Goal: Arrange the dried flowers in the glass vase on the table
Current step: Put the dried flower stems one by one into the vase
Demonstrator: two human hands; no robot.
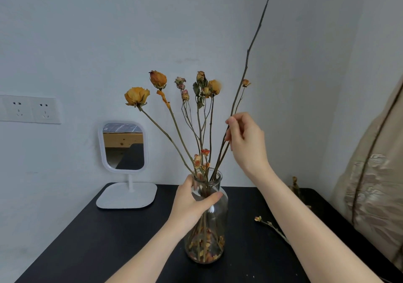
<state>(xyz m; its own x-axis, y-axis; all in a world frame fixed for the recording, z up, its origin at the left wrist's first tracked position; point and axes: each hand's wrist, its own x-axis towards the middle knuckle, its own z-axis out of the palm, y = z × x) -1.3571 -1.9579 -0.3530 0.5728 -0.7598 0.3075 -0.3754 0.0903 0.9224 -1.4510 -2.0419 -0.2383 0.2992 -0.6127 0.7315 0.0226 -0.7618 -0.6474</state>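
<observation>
A clear glass vase (214, 221) stands on the black table (113, 245), with dried petals at its bottom. Several dried flowers (161, 82) on thin stems rise from its neck and fan out. My left hand (192, 204) grips the vase just below its rim, thumb across the front. My right hand (246, 141) is raised to the right of the bouquet and pinches a very long stem (254, 40) whose bud reaches the top edge of the view. A loose dried sprig (269, 225) lies on the table to the right of the vase.
A white stand mirror (124, 149) sits at the table's back left. Wall sockets (30, 109) are on the left wall. A beige garment (375, 173) hangs at the right, with a small dark object (295, 185) near the table's back right corner.
</observation>
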